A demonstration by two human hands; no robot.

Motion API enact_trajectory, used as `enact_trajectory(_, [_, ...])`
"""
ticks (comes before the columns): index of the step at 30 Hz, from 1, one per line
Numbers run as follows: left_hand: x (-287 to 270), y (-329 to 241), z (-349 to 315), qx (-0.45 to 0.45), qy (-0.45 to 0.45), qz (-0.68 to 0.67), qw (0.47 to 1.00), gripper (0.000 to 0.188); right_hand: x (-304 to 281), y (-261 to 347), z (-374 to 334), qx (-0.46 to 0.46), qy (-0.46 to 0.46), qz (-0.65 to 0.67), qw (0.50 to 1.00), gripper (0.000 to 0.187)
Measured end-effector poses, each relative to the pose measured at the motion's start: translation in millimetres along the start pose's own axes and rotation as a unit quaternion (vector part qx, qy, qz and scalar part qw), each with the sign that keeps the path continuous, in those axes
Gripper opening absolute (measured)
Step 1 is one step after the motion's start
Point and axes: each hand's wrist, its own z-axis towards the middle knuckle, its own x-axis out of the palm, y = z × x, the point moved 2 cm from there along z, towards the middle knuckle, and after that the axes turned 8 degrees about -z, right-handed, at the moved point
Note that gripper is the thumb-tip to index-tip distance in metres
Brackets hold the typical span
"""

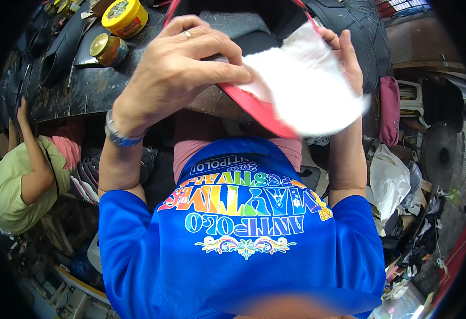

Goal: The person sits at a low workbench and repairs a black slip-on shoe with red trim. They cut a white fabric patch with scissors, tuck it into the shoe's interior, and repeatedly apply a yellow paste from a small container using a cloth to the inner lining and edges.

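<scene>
Over the near edge of the dark workbench, both hands hold a floppy white piece [315,87], smeared by motion, whose kind I cannot make out. Red material [257,110] shows along its lower left side. My left hand [182,66], with a ring and a wristwatch, pinches its left edge between thumb and fingers. On the far right side, my right hand [350,61] grips it from behind; the white piece covers part of that palm. Thin red edging [171,11] curves up beyond my left hand, around a dark area, and leaves the top of the view.
A yellow tub [124,18] and a small gold-lidded jar [108,50] stand on the bench [81,98]. Black shoe-like pieces [65,48] lie at left, beside a person in light green [26,181]. A fan [445,151] and white plastic bags [387,178] are at right.
</scene>
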Motion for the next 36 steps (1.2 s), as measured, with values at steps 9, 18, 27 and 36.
enact_trajectory(9, [45.8,17.3,-39.4,-0.115,-0.048,0.052,0.991,0.019,19.9,-19.7,-6.9,-0.236,-0.145,-0.601,0.75,0.056])
enact_trajectory(18, [44.1,28.8,-34.0,-0.16,-0.051,0.01,0.986,0.018,56.4,-62.6,6.6,-0.097,0.115,-0.645,0.749,0.034])
enact_trajectory(27, [32.8,28.1,-43.3,-0.133,0.086,0.014,0.987,0.021,38.0,-75.3,2.0,-0.146,0.143,-0.636,0.744,0.029])
enact_trajectory(36, [41.1,35.6,-38.8,0.004,0.15,0.106,0.983,0.015,38.1,-70.7,8.2,-0.125,0.144,-0.629,0.754,0.026])
